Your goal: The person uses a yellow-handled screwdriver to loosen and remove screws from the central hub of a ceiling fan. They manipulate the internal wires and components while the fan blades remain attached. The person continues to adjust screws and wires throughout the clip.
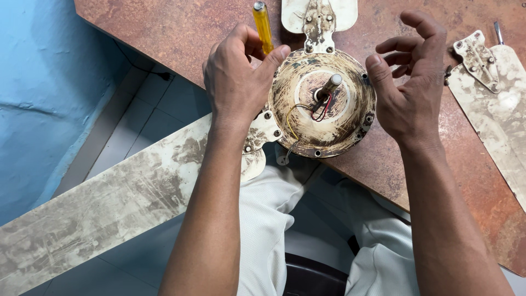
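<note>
Head view: looking down on a dirty ceiling fan motor point(322, 104) lying at the edge of a reddish tabletop point(181, 33), above the person's lap.
Left hand point(238, 74): fingers closed round a yellow-handled screwdriver point(262, 26), held upright, its tip hidden behind the hand near the blade bracket point(264, 130).
Right hand point(410, 82): fingers spread and curled, holding nothing, hovering just beside the motor's right rim.
Motor: round housing face-up, centre shaft point(329, 86) standing, loose red, black and yellow wires point(307, 112) trailing from it.
Blades: one long blade point(98, 203) attached, hanging off the tabletop; a second point(319, 16) at the top; a detached one point(496, 82) lying to the right.
Judgement: the overhanging blade will lever the motor; bracing the rim with the free hand and keeping the driver square to the screw should prevent slipping. Wires best kept clear.
</note>
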